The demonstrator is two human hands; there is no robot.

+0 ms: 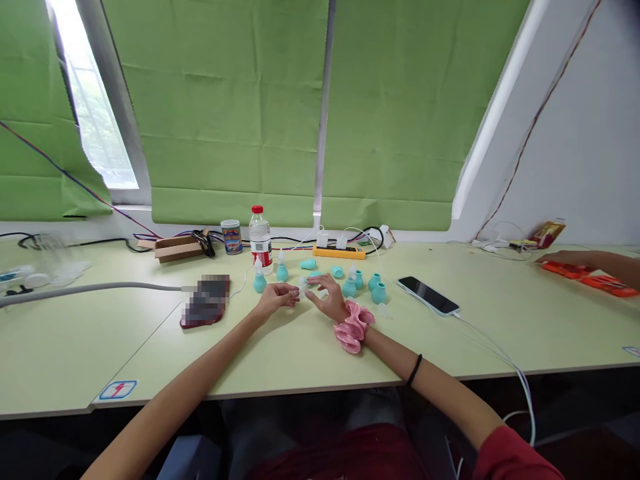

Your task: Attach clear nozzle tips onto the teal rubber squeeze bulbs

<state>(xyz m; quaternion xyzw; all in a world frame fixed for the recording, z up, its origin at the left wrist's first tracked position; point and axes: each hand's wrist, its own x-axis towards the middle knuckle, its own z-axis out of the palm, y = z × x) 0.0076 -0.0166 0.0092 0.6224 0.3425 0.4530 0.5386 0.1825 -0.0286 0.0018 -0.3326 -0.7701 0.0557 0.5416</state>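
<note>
My left hand [279, 297] is closed, its fingertips pinching a small clear plastic nozzle [302, 285]. Just to the right of that piece is my right hand [329, 299], with thumb and fingers apart and a pink scrunchie [353, 327] on the wrist. Around both hands are several teal rubber bulbs. One bulb with a clear nozzle [259, 283] stands near my left hand and another [282, 271] behind it. To the right of my right hand, a bulb [349, 287] wears a nozzle, while another bulb [379, 293] shows an open neck. Some bulbs lie on their sides, like the one [308, 264] behind my hands.
A red-capped bottle [261, 243], a can [231, 237], a cardboard box [179, 248] and a yellow power strip [339, 252] line the back. A phone [429, 295] lies right, a blurred-out dark object [206, 301] left. Another person's hand [567, 258] touches orange packaging [595, 279] at far right.
</note>
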